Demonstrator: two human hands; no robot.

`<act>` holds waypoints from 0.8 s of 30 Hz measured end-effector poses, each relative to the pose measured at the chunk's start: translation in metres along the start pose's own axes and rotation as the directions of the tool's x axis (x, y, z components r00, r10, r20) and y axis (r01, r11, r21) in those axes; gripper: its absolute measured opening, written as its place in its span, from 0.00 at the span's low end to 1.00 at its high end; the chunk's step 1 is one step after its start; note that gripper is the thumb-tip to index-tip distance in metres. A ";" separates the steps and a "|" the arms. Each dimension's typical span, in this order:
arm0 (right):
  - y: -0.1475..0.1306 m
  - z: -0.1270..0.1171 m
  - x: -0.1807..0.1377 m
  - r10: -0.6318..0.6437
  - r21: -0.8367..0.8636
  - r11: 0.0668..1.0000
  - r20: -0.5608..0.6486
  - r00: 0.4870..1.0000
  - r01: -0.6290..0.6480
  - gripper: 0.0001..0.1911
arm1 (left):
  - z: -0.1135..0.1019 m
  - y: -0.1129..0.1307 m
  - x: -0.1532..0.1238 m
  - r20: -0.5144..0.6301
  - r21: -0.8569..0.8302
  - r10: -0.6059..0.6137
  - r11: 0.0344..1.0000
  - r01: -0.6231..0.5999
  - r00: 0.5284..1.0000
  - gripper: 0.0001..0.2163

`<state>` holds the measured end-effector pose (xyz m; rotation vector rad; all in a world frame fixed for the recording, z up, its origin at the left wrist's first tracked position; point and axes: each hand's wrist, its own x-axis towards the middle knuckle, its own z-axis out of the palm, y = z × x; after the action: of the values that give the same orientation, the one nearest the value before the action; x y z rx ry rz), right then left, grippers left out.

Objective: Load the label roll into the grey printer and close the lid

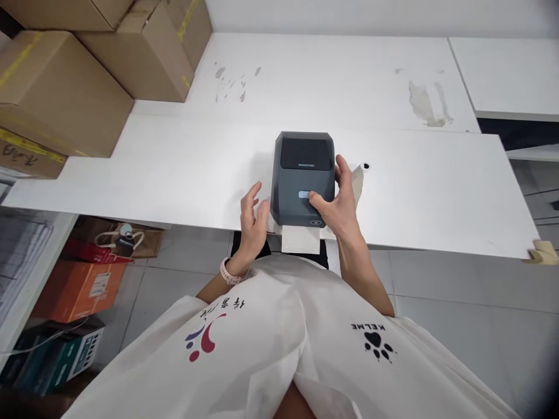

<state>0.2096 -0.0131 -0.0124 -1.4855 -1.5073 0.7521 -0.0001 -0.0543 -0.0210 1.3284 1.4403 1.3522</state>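
A dark grey label printer (290, 180) stands near the front edge of the white table. A blank white paper label (300, 240) sticks out from its front, over the table edge. My right hand (343, 203) lies along the printer's right side, its thumb on the light button on top and its fingers spread against the side; it holds nothing. Close to the printer's left side, my left hand (254, 224) is held with its fingers apart and nothing in them. Whether its fingertips touch the casing I cannot tell. A small white paper roll (358, 181) lies just right of my right hand.
Cardboard boxes (87, 99) are stacked at the table's back left. The white table (414, 186) has worn patches towards the back. A brown cardboard piece (544, 252) is at its front right corner. Below left are an orange box (82, 288) and a green box (74, 361).
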 end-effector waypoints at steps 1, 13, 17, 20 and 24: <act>0.000 0.000 -0.003 0.000 0.012 1.000 -0.008 1.000 0.000 0.48 | 0.003 0.001 -0.001 0.062 -0.013 -0.034 0.999 0.035 0.997 0.26; -0.002 0.005 -0.059 0.053 0.273 0.962 -0.133 0.990 -0.015 0.30 | 0.015 -0.012 -0.013 0.211 -0.039 -0.063 0.997 0.073 0.975 0.31; 0.005 0.014 -0.061 0.067 0.259 0.965 -0.143 0.987 -0.028 0.31 | 0.022 -0.020 -0.014 0.176 -0.075 -0.081 0.993 0.096 0.981 0.31; 0.009 0.018 -0.062 0.075 0.279 0.960 -0.179 0.981 -0.022 0.32 | 0.021 -0.022 -0.013 0.179 -0.067 -0.069 0.994 0.082 0.981 0.31; 0.010 0.016 -0.057 0.060 0.329 0.944 -0.211 0.976 0.013 0.32 | 0.013 -0.019 -0.010 0.225 -0.051 -0.038 0.997 0.051 0.974 0.32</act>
<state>0.1951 -0.0660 -0.0375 -1.2883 -1.1370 0.7837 0.0109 -0.0596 -0.0427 1.3568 1.2629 1.1642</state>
